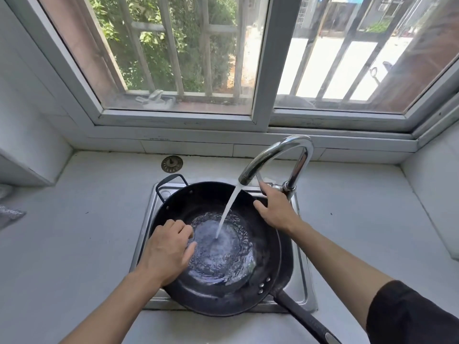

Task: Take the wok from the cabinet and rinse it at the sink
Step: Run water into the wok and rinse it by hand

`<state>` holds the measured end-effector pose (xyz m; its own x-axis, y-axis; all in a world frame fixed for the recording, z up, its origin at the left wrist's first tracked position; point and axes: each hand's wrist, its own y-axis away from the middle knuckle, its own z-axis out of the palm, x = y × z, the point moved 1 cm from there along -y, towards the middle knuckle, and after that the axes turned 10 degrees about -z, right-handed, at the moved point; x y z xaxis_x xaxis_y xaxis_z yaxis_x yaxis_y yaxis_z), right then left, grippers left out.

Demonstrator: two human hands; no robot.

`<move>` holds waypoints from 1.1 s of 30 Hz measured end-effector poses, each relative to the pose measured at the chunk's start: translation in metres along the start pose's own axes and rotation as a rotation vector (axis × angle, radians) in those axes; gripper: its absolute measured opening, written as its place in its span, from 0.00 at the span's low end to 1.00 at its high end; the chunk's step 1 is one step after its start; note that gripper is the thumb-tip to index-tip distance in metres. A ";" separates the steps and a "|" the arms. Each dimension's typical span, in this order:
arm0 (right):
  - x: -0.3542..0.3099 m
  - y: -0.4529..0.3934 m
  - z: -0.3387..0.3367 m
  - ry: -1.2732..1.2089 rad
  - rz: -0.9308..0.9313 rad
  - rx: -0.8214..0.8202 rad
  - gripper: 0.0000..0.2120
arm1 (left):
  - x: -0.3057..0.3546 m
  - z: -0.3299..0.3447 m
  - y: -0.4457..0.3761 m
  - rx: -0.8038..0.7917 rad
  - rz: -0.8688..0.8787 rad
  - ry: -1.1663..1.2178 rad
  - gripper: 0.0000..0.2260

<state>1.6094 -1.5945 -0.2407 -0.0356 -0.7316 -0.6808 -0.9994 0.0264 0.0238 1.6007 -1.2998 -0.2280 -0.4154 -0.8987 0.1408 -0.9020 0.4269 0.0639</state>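
Black wok (248, 289) in sink (304, 281) holding water, left fingers (185, 232) curled inside, right fingers (263, 192) pinching faucet (280, 155) lever

Wok (218, 289) in sink (304, 289), under faucet (278, 155)

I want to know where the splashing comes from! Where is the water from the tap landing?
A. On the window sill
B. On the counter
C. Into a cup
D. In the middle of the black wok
D. The stream from the faucet falls into the middle of the wok, where water swirls beside the left hand; the right hand is at the faucet's base.
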 end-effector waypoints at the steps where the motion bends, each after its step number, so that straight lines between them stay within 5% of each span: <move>1: 0.002 0.007 0.002 0.016 0.007 -0.003 0.30 | -0.001 0.001 0.002 -0.011 0.007 -0.009 0.07; 5: 0.006 0.036 0.009 0.052 -0.048 -0.014 0.22 | -0.006 0.000 0.015 -0.027 0.044 -0.024 0.06; 15: 0.020 0.118 0.028 0.172 0.055 -0.065 0.22 | -0.031 0.003 0.056 -0.055 0.263 0.020 0.12; 24: 0.024 0.203 0.048 0.247 0.171 -0.063 0.30 | -0.034 -0.003 0.073 0.031 0.431 0.162 0.16; 30: 0.023 0.247 0.049 0.304 0.224 -0.083 0.15 | -0.038 0.002 0.081 0.125 0.500 0.183 0.15; 33: 0.018 0.259 0.052 0.316 0.176 -0.020 0.18 | -0.042 0.008 0.086 0.143 0.543 0.156 0.13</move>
<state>1.3500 -1.5655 -0.2846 -0.2023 -0.8915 -0.4053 -0.9776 0.1595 0.1371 1.5396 -1.2266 -0.2366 -0.8106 -0.5244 0.2607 -0.5757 0.7951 -0.1909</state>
